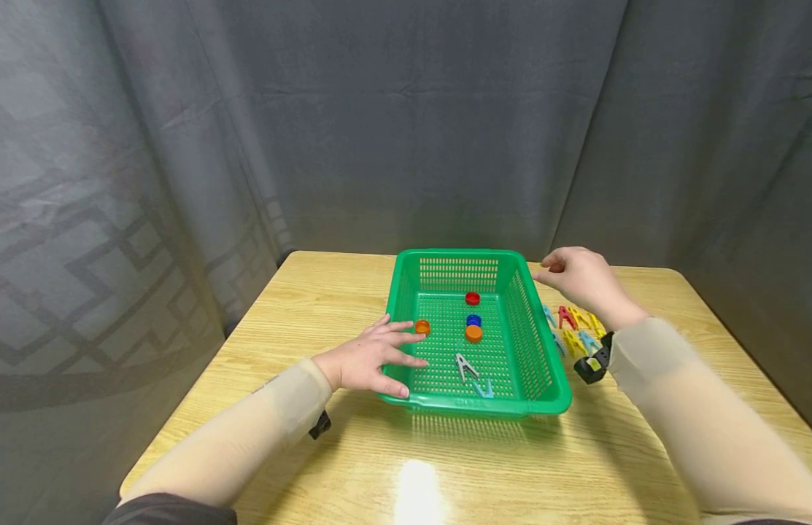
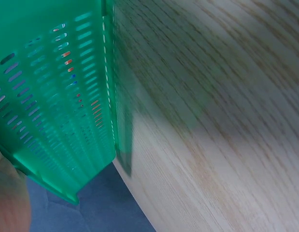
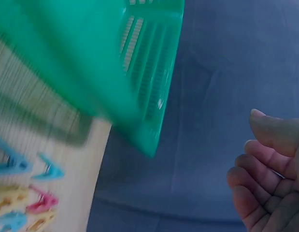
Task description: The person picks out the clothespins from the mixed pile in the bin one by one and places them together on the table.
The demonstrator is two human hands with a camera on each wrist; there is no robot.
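Note:
A green plastic basket [image 1: 540, 406] stands on the table. My left hand [image 1: 369, 359] lies across its left side, fingers spread and reaching over the rim; only part of that hand [image 2: 9, 198] enters the left wrist view. Raised beside the far right rim is my right hand [image 1: 586, 281]; in the right wrist view its fingers [image 3: 248, 176] bend loosely around nothing. Inside the basket are a red cap [image 1: 472, 298], a blue cap [image 1: 473, 320], two orange caps [image 1: 473, 334], a grey clothespin [image 1: 464, 367] and a light blue clothespin [image 1: 486, 391].
Several clothespins lie on the table right of the basket, below my right hand, among them a red clothespin [image 1: 566, 318], a yellow clothespin [image 1: 572, 343] and a light blue clothespin [image 1: 587, 343]. A grey curtain [image 1: 406, 146] hangs behind the wooden table [image 1: 327, 292].

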